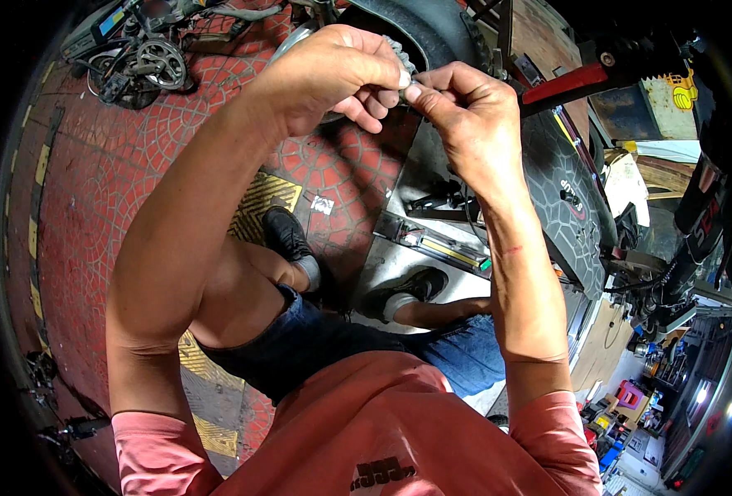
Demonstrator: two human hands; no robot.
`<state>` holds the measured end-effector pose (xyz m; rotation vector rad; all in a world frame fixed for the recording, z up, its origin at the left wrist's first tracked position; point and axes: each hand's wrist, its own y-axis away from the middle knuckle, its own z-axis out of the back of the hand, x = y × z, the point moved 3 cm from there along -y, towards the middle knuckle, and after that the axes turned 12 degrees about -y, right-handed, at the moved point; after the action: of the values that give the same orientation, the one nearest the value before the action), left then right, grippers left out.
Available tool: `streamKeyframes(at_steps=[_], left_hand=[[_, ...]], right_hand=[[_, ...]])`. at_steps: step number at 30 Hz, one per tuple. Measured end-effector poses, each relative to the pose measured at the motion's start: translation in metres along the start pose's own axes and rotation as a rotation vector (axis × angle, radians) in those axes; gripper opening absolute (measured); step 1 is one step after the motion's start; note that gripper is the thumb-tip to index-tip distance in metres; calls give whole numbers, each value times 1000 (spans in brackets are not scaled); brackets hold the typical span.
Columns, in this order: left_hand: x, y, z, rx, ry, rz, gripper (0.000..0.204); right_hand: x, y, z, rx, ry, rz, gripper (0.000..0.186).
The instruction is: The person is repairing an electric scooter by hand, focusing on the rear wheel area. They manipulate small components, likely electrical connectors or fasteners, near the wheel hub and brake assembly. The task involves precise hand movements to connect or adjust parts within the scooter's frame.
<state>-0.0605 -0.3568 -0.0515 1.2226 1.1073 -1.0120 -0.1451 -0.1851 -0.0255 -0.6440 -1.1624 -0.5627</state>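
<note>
The floor (176, 190) is a workshop's red paving, its stones laid in fan-shaped arcs with dark joints. A ribbed yellow plate (271, 198) lies near the centre toward ten o'clock, and a black-and-yellow striped edge (42, 178) curves along nine. Between ten and eleven stands a toothed metal crankset (164, 64); at four, tools and boxes (626, 405) crowd the room under bright lamps.

At twelve o'clock, the left hand (341, 74) and right hand (475, 112) meet, fingers bent and pinched around a small piece (403, 94), mostly hidden, its material too small to tell. Behind them curves a smooth black rounded shell (432, 37), beside a grey ribbed part (400, 54).

Between two and three lies a dark board (560, 198) with a pale cracked-cell pattern. A long narrow tray (436, 245) holding a yellow strip rests just right of centre, toward three.
</note>
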Motion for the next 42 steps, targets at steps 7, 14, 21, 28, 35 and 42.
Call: streamKeyframes(at_steps=[7, 14, 21, 28, 35, 42], left_hand=[[-2, 2, 6, -1, 14, 63, 18], [0, 0, 4, 20, 7, -8, 17], [3, -2, 9, 20, 22, -12, 16], [7, -6, 10, 38, 29, -35, 14], [14, -14, 15, -7, 82, -25, 14], [22, -16, 21, -66, 265, 7, 18]], right_hand=[[3, 3, -3, -25, 51, 24, 8], [-2, 2, 0, -31, 26, 12, 7], [-1, 1, -1, -28, 8, -24, 11], [-11, -3, 0, -5, -125, -46, 11], [-17, -11, -6, -64, -92, -13, 10], [-33, -24, -7, -69, -127, -9, 12]])
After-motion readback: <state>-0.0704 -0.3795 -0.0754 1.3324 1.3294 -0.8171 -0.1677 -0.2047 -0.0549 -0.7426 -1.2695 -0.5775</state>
